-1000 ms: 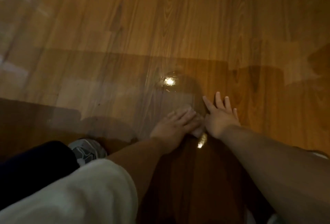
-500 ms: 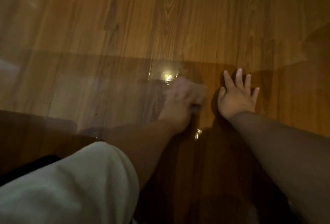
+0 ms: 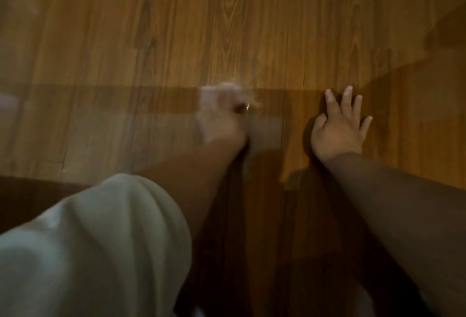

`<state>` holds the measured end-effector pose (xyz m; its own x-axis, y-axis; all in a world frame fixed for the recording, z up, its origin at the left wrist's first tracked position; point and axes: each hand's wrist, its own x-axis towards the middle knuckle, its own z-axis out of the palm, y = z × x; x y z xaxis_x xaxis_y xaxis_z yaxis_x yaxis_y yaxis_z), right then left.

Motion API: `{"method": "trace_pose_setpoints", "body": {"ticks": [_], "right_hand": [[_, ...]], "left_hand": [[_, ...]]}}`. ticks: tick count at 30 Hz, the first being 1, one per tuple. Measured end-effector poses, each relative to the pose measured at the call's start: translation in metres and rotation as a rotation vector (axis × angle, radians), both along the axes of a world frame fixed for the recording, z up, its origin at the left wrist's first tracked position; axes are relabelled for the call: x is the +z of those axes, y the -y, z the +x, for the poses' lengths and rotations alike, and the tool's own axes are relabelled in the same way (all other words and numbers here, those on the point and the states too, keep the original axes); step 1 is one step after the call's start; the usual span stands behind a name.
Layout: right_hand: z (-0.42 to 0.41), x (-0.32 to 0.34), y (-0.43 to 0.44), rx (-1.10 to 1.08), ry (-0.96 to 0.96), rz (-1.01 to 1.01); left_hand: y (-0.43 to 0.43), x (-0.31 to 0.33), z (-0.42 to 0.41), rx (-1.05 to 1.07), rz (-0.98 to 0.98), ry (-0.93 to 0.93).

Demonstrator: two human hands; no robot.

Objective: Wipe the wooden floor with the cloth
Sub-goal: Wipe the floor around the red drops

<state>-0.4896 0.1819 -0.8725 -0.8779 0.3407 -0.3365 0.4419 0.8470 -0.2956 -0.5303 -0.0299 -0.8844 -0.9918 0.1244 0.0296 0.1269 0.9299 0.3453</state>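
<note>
Fingers (image 3: 347, 101) of right hand (image 3: 338, 133) spread on floor (image 3: 252, 26); left hand (image 3: 222, 125) farther left

The right hand (image 3: 339, 130) lies flat on the wooden floor (image 3: 252, 26), fingers (image 3: 330, 101) spread. The left hand (image 3: 222, 122), apart from it, is blurred; its grip is indeterminate.

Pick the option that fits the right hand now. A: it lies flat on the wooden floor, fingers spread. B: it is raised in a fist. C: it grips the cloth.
A: the right hand lies palm-down on the wooden floor, fingers straight and spread, holding nothing.
</note>
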Motion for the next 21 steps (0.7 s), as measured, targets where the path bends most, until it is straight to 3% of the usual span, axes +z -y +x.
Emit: {"method": "trace_pose_setpoints", "body": {"ticks": [3,5,8,10,11,13,14,15,16,18,19,20,21], "right_hand": [[-0.012,0.006,-0.005,-0.054,0.003,-0.048],[-0.016,0.009,-0.008,-0.105,0.032,-0.064],[-0.015,0.008,-0.005,-0.092,0.049,-0.038],[-0.013,0.004,0.001,-0.045,0.033,-0.006],[-0.013,0.002,0.004,-0.017,0.021,0.013],[-0.017,-0.001,0.011,0.036,0.003,0.038],[-0.020,-0.002,0.013,0.045,-0.001,0.047],[-0.025,-0.003,0.016,0.046,0.003,0.055],[-0.028,-0.004,0.017,0.033,0.015,0.056],[-0.035,-0.005,0.021,-0.002,0.037,0.041],[-0.037,-0.005,0.024,-0.027,0.039,0.028],[-0.037,-0.006,0.026,-0.067,0.037,0.014],[-0.036,-0.006,0.029,-0.118,0.036,0.004]], "left_hand": [[-0.030,0.006,-0.016,-0.700,-0.098,0.287],[-0.007,0.015,-0.040,-0.729,-0.115,0.333],[0.068,0.014,-0.058,-0.241,-0.105,0.217],[0.110,0.012,-0.060,0.241,-0.221,0.294],[0.111,0.008,-0.059,0.381,-0.243,0.313],[0.075,0.005,-0.058,0.649,-0.084,0.270],[0.051,0.004,-0.054,0.732,0.051,0.072],[0.031,0.002,-0.046,0.761,0.310,-0.080],[0.007,0.001,-0.038,0.541,0.372,-0.113],[-0.030,0.007,-0.038,-0.193,-0.030,0.104],[-0.041,-0.003,-0.036,-0.505,-0.130,0.214],[-0.044,-0.002,-0.040,-0.732,-0.249,0.237],[-0.036,0.005,-0.051,-0.787,-0.273,0.250]]}}
